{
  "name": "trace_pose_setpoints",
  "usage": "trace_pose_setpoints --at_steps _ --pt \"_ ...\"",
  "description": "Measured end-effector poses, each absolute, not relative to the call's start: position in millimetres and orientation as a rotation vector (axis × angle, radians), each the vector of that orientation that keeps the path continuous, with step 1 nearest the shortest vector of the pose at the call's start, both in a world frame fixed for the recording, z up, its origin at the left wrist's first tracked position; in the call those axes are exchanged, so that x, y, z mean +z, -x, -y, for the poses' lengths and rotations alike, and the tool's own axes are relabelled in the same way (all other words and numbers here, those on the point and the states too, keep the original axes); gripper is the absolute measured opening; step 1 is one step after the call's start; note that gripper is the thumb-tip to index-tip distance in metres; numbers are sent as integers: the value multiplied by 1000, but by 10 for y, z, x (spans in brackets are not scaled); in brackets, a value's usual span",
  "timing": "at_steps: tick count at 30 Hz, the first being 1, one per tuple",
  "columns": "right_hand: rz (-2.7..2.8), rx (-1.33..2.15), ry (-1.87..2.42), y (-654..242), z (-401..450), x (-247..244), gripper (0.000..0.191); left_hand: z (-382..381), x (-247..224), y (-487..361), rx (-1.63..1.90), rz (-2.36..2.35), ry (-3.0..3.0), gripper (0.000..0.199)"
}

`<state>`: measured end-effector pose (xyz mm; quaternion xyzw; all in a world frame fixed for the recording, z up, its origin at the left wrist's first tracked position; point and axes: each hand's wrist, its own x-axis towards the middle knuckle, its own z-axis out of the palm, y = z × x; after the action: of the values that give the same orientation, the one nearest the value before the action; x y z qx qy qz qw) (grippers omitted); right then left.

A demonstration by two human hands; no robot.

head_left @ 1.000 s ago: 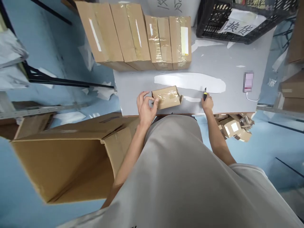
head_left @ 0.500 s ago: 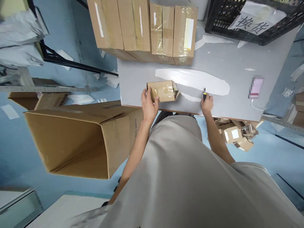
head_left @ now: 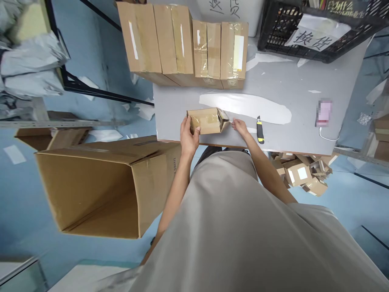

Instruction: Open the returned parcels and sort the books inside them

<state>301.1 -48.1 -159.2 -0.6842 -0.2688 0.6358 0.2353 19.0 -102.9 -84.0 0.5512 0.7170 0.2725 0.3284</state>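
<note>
A small taped cardboard box (head_left: 206, 121) lies near the front edge of the grey table (head_left: 273, 138). Around its left end my left hand (head_left: 189, 138) is closed, thumb in front and fingers at the side. The box's right end has its flaps partly raised. Just off those flaps is my right hand (head_left: 240, 126), its fingers pinched together at the flap's tip; whatever they hold is too small to make out. A black and yellow utility knife (head_left: 260, 130) rests on the table to the right of my right hand.
Four taped cartons (head_left: 178, 44) stand at the back left. A black crate (head_left: 304, 36) occupies the back right. A pink phone (head_left: 324, 112) with a white cable lies at right. A large open carton (head_left: 100, 186) is left, below the table; cardboard boxes (head_left: 299, 172) are piled at lower right.
My right hand has let go of the knife, which now lies on the table, and has moved left to the box's open end. My left hand remains on the box.
</note>
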Motion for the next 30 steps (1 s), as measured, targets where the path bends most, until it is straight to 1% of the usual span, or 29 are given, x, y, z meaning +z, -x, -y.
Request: trace_pose_setpoints --at_steps 4,7,12,17,19,21,24,27,30 --pt "560 1844 1813 -2758 438 -1516 35 994 -859 -36 733 -1848 -1394 86" --pt "537 1845 1814 -2672 431 -1439 28 986 -851 105 741 -1838 -1306 85" --pt "510 1878 1791 -2589 424 -1305 23 970 -877 430 749 -1772 -1139 88" --pt "536 1899 1731 -2426 446 -1111 22 906 -1028 846 778 -1724 -1060 73" --pt "602 1844 1749 -2416 465 -1010 23 861 -1120 951 775 -1706 -1020 72" --pt "704 1761 1772 -2470 481 -888 27 795 -1216 961 770 -1660 -981 75" --pt "898 1579 1842 -2633 491 -676 35 652 -1346 756 760 -1526 -931 78" --pt "1082 1366 2000 -2781 509 -489 41 474 -1435 373 741 -1360 -837 72" --pt "1167 1270 2100 -2842 569 -412 45 308 -1496 39 699 -1303 -696 60"
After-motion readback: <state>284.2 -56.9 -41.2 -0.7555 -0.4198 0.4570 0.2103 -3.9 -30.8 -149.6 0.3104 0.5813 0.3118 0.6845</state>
